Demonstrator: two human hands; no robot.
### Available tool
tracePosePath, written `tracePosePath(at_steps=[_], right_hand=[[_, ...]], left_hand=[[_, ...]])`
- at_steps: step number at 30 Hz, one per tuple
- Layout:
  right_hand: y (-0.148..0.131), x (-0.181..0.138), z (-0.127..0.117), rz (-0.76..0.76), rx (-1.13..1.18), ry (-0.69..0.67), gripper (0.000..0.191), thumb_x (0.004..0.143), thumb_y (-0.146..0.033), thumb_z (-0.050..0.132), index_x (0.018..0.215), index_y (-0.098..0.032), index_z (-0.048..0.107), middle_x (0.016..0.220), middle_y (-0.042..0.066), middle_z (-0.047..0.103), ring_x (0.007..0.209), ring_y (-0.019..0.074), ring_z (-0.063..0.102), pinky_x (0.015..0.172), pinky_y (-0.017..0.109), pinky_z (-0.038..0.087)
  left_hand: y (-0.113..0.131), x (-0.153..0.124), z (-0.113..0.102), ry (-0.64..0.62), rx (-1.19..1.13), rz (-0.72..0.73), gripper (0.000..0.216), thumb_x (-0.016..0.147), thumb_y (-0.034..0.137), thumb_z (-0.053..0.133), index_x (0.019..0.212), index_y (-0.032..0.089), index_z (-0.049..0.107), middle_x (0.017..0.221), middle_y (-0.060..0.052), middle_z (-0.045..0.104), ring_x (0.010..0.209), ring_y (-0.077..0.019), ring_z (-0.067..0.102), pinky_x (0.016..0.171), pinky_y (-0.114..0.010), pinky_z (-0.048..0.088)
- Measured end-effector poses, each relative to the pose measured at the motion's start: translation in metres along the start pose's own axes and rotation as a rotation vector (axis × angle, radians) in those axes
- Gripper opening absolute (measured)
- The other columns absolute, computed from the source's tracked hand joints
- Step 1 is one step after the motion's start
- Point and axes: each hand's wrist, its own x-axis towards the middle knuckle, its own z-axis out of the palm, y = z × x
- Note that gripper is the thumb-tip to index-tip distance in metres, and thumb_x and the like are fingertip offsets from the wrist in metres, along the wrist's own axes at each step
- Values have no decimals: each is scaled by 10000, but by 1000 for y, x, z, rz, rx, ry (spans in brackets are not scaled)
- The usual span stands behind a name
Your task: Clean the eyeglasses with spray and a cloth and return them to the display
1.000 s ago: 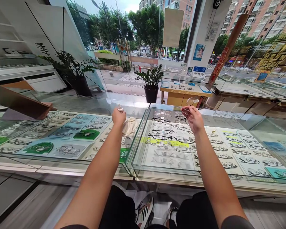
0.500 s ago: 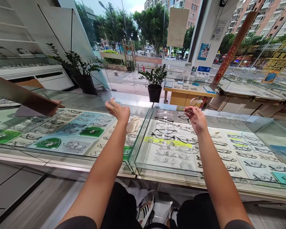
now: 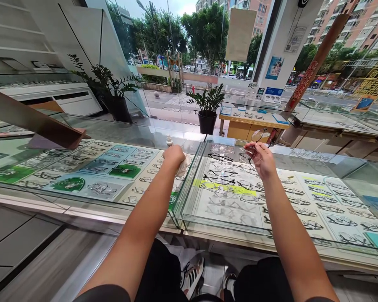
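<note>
My left hand (image 3: 175, 155) is closed over a pale cloth (image 3: 183, 165) on the glass counter top; its fingertips are hidden behind the back of the hand. Just behind it stands a small white bottle (image 3: 169, 141). My right hand (image 3: 262, 158) holds a pair of thin-framed glasses (image 3: 261, 134) up above the counter, pinched between thumb and fingers. One clear lens shows above the fingers, and a dark temple reaches out to the right.
Glass display cases (image 3: 189, 184) with many eyeglass frames run across in front of me. A brown slanted panel (image 3: 34, 121) stands on the left. Beyond are potted plants (image 3: 207, 121), a wooden display table (image 3: 248, 128) and the shop window.
My left hand was raised with its fingers spread; it has come down to the right onto the cloth. My right hand keeps the glasses in nearly the same place.
</note>
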Motion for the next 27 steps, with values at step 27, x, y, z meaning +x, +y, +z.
tracePosePath(at_steps=[27], right_hand=[[-3,-32,50,68,-77,-223,255,921,-504,836,875,-260,780,1057,47,816,1042,223,751,950,361,566]], left_hand=[[17,-47,-44,560,-942,444,262,940,463,700,974,209,645,729,-11,661,618,-163,572,561,-255,352]])
